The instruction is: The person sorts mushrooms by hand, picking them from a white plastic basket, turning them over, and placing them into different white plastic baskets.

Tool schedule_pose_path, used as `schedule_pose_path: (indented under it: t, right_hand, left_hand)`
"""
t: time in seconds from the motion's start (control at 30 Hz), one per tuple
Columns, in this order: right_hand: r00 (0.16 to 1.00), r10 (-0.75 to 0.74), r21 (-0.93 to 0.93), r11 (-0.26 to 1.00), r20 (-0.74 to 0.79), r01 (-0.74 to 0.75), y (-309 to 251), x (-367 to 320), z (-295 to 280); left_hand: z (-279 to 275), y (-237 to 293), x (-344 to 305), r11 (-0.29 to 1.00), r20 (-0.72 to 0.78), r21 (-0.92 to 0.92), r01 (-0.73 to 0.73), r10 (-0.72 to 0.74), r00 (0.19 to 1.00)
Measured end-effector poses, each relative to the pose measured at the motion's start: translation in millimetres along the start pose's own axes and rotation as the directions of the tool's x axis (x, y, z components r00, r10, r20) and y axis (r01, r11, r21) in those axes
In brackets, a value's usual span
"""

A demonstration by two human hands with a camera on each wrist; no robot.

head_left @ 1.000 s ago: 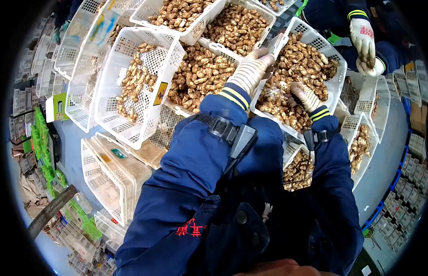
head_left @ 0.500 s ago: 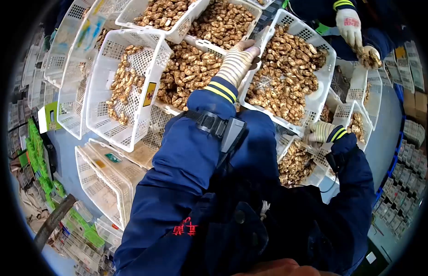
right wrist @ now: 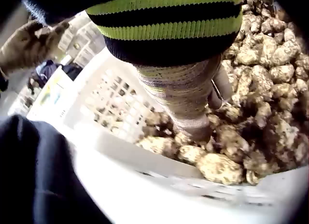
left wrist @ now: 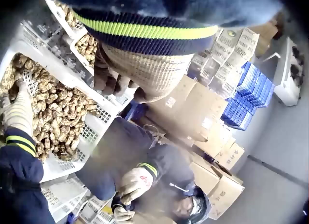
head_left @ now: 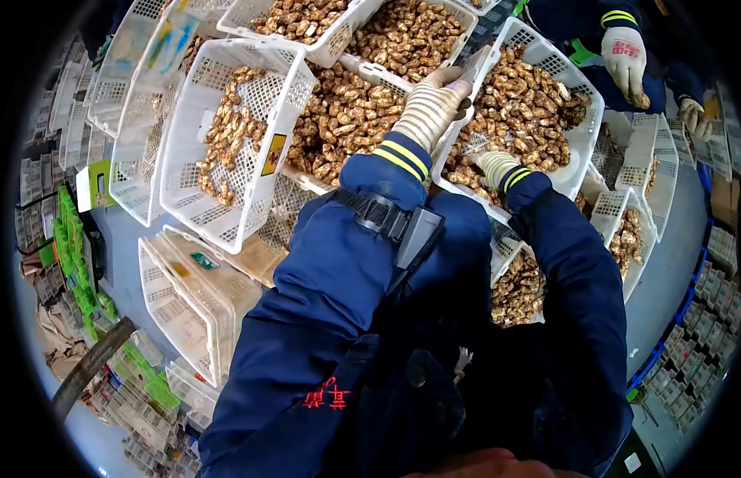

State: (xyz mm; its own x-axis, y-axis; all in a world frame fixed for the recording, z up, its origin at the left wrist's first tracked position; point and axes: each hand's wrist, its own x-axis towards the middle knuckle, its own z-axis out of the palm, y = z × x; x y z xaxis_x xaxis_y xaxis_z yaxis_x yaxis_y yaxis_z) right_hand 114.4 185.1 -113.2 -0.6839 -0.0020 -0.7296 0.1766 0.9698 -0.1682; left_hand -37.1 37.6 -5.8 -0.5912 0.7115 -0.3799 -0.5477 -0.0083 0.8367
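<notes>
**Condition at this moment**

- The left hand (head_left: 434,107), gloved, held the white basket (head_left: 584,88) at its left edge, towards the far corner. The wrist view showed its fingers (left wrist: 104,77) curled over the rim.
- The right hand (head_left: 495,166), also gloved, was inside the same basket near its near edge, pushed down among the brown pieces (head_left: 530,111). Its fingers were buried in the pile (right wrist: 217,168). It could not be told whether they were spread or closed round anything.
- The white basket was filled close to its rim. It rested on top of other baskets, with a neighbouring basket (head_left: 339,119) against its left edge and a lower basket (head_left: 518,291) partly under its near edge.

**Probable faults and causes**

1. Tipping. The basket appeared to be steadied by the one grip on its left edge. A slip of the glove on the plastic rim would likely have let the load tilt towards the near edge.
2. Spillage. Raking close to the near edge could have pushed pieces over the rim into the lower basket or onto the floor (head_left: 665,271), mixing separate lots.
3. Snagging. Knitted glove fabric could have caught in the mesh wall on withdrawal and jerked the basket.
4. Interference. A second person's gloved hand (head_left: 625,60) worked just beyond the far corner, so a sudden shift of the basket could have struck it.
</notes>
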Motion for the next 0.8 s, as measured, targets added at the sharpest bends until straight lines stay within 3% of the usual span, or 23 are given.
schedule_pose_path:
  t: [0.03, 0.07, 0.1, 0.17, 0.2, 0.23, 0.3, 0.33, 0.37, 0.43, 0.5, 0.6, 0.63, 0.7, 0.77, 0.8]
  right_hand:
    - [0.998, 0.06, 0.013, 0.998, -0.02, -0.06, -8, -6, -7]
    - [0.985, -0.122, -0.044, 0.992, -0.12, 0.117, 20, 15, 18]
    - [0.959, -0.201, -0.02, 0.979, -0.202, 0.201, 46, 36, 44]
    - [0.978, -0.111, 0.362, 0.917, -0.176, 0.169, 68, 49, 65]
    - [0.988, 0.102, 0.475, 0.879, -0.113, -0.036, 27, 5, 11]
    - [0.955, 0.019, 0.345, 0.935, -0.297, 0.089, 62, 28, 48]
    - [0.953, 0.036, 0.544, 0.827, -0.3, 0.14, 79, 29, 72]
    - [0.924, -0.07, 0.404, 0.885, -0.376, 0.232, 79, 22, 70]
    - [0.964, -0.096, 0.44, 0.876, -0.247, 0.2, 81, 18, 65]
    - [0.994, -0.016, 0.239, 0.97, -0.111, 0.043, 59, 11, 47]
    - [0.997, -0.01, 0.149, 0.989, -0.072, 0.021, 45, 9, 37]
    - [0.991, 0.132, 0.114, 0.985, -0.037, -0.127, 33, 17, 29]
    - [0.989, 0.105, 0.167, 0.982, -0.109, -0.086, 39, 23, 37]
    - [0.983, 0.181, 0.501, 0.855, -0.04, -0.137, 59, 36, 45]
    - [0.952, 0.235, 0.773, 0.634, -0.195, 0.001, 70, 26, 45]
    - [0.957, 0.267, 0.954, 0.299, -0.111, 0.027, 75, 20, 45]
  left_hand:
    - [0, 0, -2, 0.999, 0.006, -0.039, -0.014, 0.014, 1.0]
    - [1, 2, -2, 0.999, 0.003, -0.034, 0.0, 0.0, 1.0]
    - [2, 3, -2, 1.0, 0.0, -0.029, 0.011, -0.011, 1.0]
    - [2, -1, 1, 0.998, -0.003, -0.061, 0.031, -0.031, 1.0]
    - [2, -1, 0, 0.998, -0.002, -0.06, 0.021, -0.021, 1.0]
    - [2, 0, -1, 0.998, 0.0, -0.061, 0.009, -0.009, 1.0]
    - [2, -2, 1, 0.998, 0.002, -0.063, 0.014, -0.014, 1.0]
    - [2, -2, 0, 0.997, 0.006, -0.07, 0.016, -0.016, 1.0]
    - [2, -3, 0, 0.997, 0.007, -0.077, 0.018, -0.018, 1.0]
    - [2, -2, 0, 0.997, 0.001, -0.073, 0.013, -0.013, 1.0]
    - [4, -2, -1, 0.998, -0.003, -0.066, 0.011, -0.012, 1.0]
    - [2, -3, 1, 0.997, 0.004, -0.072, 0.022, -0.022, 1.0]
    - [2, -2, 2, 0.997, 0.007, -0.073, 0.028, -0.027, 1.0]
    - [0, 0, 1, 0.999, 0.011, -0.036, 0.033, -0.033, 0.999]
    - [-1, -5, 2, 0.998, -0.001, -0.069, 0.004, -0.004, 1.0]
    - [1, 0, 0, 0.999, -0.013, -0.047, 0.008, -0.009, 1.0]
